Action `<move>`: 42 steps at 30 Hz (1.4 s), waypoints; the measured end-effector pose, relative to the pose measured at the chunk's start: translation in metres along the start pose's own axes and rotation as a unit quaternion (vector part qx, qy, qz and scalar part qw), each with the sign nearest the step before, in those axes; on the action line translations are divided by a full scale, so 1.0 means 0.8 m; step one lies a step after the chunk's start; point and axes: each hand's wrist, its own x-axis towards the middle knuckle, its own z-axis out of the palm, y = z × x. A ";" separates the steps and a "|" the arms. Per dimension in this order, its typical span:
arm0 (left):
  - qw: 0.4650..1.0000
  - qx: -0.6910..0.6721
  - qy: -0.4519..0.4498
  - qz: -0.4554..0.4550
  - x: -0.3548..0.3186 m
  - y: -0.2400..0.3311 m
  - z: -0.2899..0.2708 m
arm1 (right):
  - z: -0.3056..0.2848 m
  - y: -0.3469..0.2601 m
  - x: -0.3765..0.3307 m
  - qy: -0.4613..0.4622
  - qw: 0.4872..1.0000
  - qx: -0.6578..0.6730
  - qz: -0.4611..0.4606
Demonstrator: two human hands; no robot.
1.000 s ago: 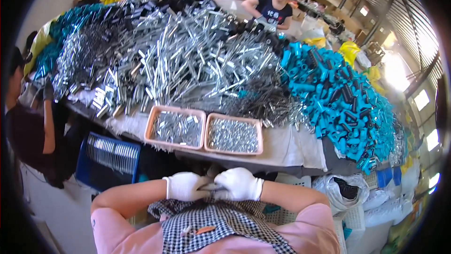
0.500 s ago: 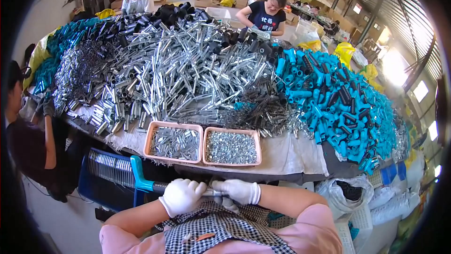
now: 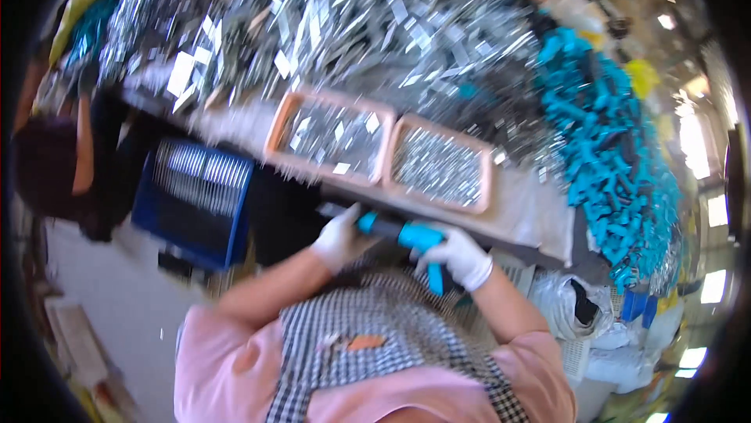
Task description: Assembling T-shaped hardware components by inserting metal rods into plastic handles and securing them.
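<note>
One teal-and-black handle (image 3: 389, 229) sits on our side of the right pink tray (image 3: 485, 181), off the edge of the surface (image 3: 532, 220). Long axis runs left-right, about parallel to that tray's near rim; bent teal end points toward us. Both our grips are clamped on it: left hand (image 3: 344, 241) at the straight end, right hand (image 3: 461, 257) nearer the bend. Finger detail blurred.

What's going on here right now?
The gloved right hand grips a teal-and-black part by its teal end; the left hand holds it nearer the other end. On the table in front, two pink trays hold small metal pieces, with a metal heap beyond and a teal heap to the right.
</note>
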 end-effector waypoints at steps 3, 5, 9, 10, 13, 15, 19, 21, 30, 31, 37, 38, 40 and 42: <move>0.982 0.130 0.093 -0.100 0.119 -0.040 -0.036 | -0.016 0.099 0.067 0.136 0.942 0.290 0.101; 0.971 0.120 0.052 -0.200 0.187 -0.068 -0.100 | -0.025 0.159 0.110 0.197 0.930 0.278 0.136; 0.961 0.218 0.080 -0.152 0.202 -0.090 -0.149 | -0.027 0.205 0.135 0.208 0.918 0.298 0.158; 0.962 0.198 0.063 -0.178 0.204 -0.088 -0.155 | -0.029 0.208 0.138 0.209 0.916 0.297 0.168; 0.966 0.196 0.060 -0.160 0.228 -0.098 -0.157 | -0.042 0.215 0.140 0.233 0.914 0.290 0.163; 0.948 0.265 0.064 -0.166 0.264 -0.110 -0.168 | -0.050 0.207 0.137 0.244 0.904 0.312 0.159; 0.895 0.432 -0.045 0.100 0.291 -0.078 -0.326 | 0.003 0.198 0.198 0.172 0.927 0.282 0.178; 0.972 0.211 0.003 -0.100 0.282 -0.103 -0.178 | -0.070 0.237 0.177 0.264 0.903 0.299 0.157; 0.952 0.248 0.178 -0.024 0.227 -0.036 -0.173 | -0.045 0.176 0.340 0.254 0.943 0.186 -0.110; 0.955 0.194 0.185 -0.126 0.202 -0.004 -0.162 | -0.052 0.157 0.349 0.243 0.945 0.179 -0.125; 0.854 0.495 0.163 -0.011 0.143 0.072 -0.124 | 0.123 0.231 0.369 0.175 0.958 0.132 -0.187; 0.833 0.533 0.149 0.002 0.151 0.078 -0.122 | 0.144 0.239 0.380 0.164 0.960 0.115 -0.195; 0.788 0.609 0.089 -0.002 0.184 0.067 -0.109 | 0.134 0.245 0.400 0.186 0.959 0.077 -0.200; 0.744 0.666 0.056 0.001 0.178 0.055 -0.126 | 0.135 0.237 0.416 0.177 0.965 0.044 -0.189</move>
